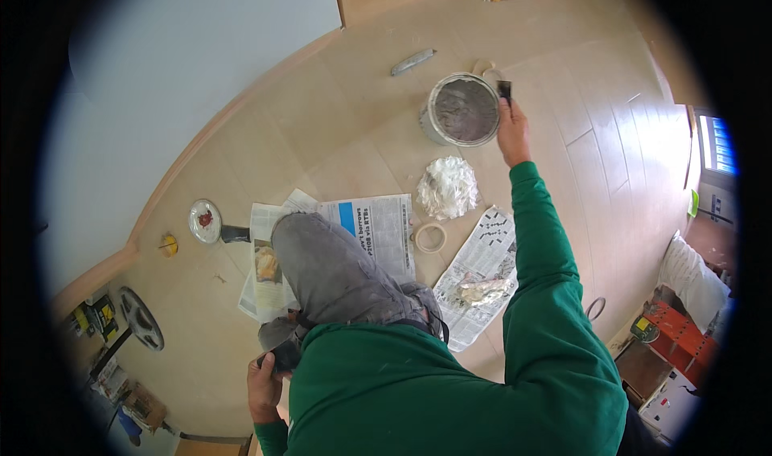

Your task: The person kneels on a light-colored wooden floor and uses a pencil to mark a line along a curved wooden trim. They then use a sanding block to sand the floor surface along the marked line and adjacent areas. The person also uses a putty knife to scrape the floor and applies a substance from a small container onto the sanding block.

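Fingers of the right hand (pixel 512 130) close around a dark paintbrush (pixel 504 91) at the rim of the round metal bucket of grey paste (pixel 461 108), which stands on the light wooden floor (pixel 338 126). Left hand (pixel 264 389) is low near the grey trouser knee (pixel 322 259), over the spread newspaper sheets (pixel 378 223); its fingers curl on something dark I cannot identify.

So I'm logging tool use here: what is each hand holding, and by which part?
The right hand grips a brush by its handle, at the rim of the open tin. The left hand rests by the shoe; a hold cannot be told.
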A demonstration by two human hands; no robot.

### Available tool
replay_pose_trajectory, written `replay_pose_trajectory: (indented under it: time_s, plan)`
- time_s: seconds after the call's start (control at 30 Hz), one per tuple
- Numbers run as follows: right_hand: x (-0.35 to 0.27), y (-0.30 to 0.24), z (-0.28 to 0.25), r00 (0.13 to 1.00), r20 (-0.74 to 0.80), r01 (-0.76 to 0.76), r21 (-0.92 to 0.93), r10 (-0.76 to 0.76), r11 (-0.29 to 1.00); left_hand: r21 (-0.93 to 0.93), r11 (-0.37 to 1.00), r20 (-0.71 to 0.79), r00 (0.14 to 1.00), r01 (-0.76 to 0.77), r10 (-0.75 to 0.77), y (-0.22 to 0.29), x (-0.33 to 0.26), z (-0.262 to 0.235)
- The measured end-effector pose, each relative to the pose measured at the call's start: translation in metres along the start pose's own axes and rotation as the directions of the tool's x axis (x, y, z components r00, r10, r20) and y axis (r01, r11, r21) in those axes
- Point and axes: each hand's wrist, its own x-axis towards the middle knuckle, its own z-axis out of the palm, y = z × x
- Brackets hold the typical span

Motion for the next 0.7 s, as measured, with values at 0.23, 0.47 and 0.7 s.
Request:
replay_pose_trajectory:
  time_s: [0.23, 0.47, 0.7]
  plan:
    - [-0.07, -0.036, 0.039, 0.981, 0.135, 0.151, -0.101, -0.137, 0.983, 0.117, 0.993, 0.006, 1.0, -0.024, 0.024, 0.016, -0.004, 0.031]
    - [-0.117, -0.108, 0.039, 0.982, 0.183, 0.034, 0.079, -0.048, 0.996, -0.003, 0.999, -0.244, 0.969, -0.051, 0.049, 0.013, -0.008, 0.033]
    - [-0.115, -0.151, 0.048, 0.893, 0.45, 0.01, 0.001, -0.009, 1.0, 0.366, 0.931, -0.271, 0.956, -0.004, 0.111, -0.066, 0.005, -0.057]
